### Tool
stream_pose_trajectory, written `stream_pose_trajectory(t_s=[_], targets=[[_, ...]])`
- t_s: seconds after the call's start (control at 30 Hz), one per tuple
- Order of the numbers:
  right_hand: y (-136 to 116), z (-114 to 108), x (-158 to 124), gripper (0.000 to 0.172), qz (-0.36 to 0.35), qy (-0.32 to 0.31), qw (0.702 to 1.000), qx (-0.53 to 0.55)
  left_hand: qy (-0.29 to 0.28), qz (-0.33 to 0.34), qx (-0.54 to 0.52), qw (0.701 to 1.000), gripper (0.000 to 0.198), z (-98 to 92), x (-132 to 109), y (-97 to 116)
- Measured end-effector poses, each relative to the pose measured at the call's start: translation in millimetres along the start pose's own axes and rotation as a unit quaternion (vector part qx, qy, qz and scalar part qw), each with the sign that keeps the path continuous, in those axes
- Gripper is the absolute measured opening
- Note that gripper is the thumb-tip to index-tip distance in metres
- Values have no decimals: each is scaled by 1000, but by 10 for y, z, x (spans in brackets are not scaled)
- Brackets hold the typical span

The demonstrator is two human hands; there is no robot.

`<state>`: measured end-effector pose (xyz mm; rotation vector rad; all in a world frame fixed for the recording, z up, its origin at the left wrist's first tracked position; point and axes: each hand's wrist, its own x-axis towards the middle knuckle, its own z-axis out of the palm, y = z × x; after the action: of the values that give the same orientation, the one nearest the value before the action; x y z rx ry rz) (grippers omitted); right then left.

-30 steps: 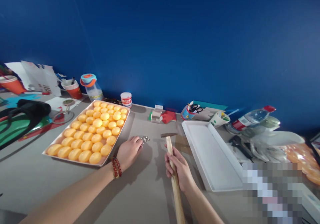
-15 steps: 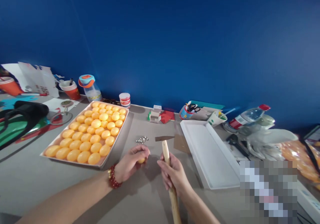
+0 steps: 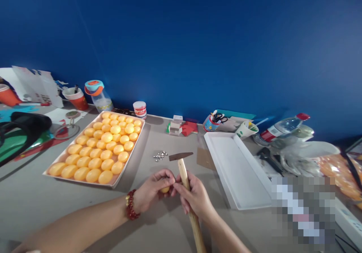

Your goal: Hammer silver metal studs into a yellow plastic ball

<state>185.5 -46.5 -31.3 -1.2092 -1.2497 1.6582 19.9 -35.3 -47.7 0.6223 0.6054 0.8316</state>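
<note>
Curled round an orange ball (image 3: 164, 189), like those in the box, is my left hand (image 3: 154, 189); most of the ball is hidden by the fingers. My right hand (image 3: 195, 194) grips a hammer (image 3: 185, 174) by its wooden handle, the dark metal head pointing away from me. The fingertips of both hands meet beside the ball; whether something small is pinched there I cannot tell. Just beyond the hands lies a little heap of shiny metal pieces (image 3: 160, 155). At the left stands a shallow box (image 3: 114, 181) filled with orange balls (image 3: 94, 163).
A white tray (image 3: 240, 174) lies right of the hammer, near a brown card piece (image 3: 205, 158). Along the blue wall stand a tub (image 3: 140, 110), small boxes (image 3: 175, 126), a pen holder (image 3: 211, 124) and a plastic bottle (image 3: 283, 128). Paper cups (image 3: 76, 99) and a lidded jug (image 3: 98, 96) are back left.
My two hands have come together; the right one moved left with the hammer, and its fingertips now meet the left hand's. The view has shifted slightly.
</note>
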Motion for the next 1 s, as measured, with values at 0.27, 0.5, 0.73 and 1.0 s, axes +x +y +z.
stream_pose_trajectory(t_s=[0.27,0.5,0.73,1.0], targets=[[41,-2,25,39,-1,14,1000,-27,-42,-51,-33,997,24,22,6,76],[48,-28,37,38,-5,34,999,-40,-84,-52,-94,991,18,-10,27,87],[7,-3,66,34,-15,35,998,-50,-40,-50,-68,996,18,-29,30,94],[-188,54,84,20,-23,-10,987,-157,-22,-71,-59,995,21,-64,1,116]])
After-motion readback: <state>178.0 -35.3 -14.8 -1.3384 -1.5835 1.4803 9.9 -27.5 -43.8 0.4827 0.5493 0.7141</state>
